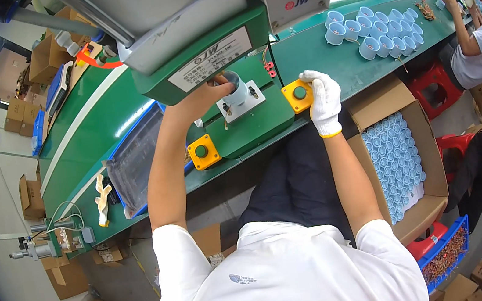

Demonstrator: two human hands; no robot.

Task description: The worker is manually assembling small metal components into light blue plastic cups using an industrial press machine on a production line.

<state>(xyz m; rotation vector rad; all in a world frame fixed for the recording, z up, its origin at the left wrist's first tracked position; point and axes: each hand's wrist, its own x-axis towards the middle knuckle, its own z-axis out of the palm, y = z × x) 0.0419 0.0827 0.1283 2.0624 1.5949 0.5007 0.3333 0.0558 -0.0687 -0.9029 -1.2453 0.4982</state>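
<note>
My bare left hand (204, 101) reaches under the press head (203, 54), its fingers closed at the rim of a light-blue cup (237, 94). That cup stands on a metal fixture plate (245, 108) on the green press base; the press head partly hides the fingertips. In a white knit glove, my right hand (325, 102) has its fingers bent against the right side of a yellow button box (297, 96) with a green push button. A second yellow button box (203, 152) sits at the left front of the press base, with no hand on it.
Light-blue cups (381, 32) are grouped on the green table to the right. An open carton (431, 185) full of similar cups stands beside my right arm. A dark, blue-rimmed tray (140, 158) and a loose glove (103, 200) lie to the left. Co-workers sit at the right.
</note>
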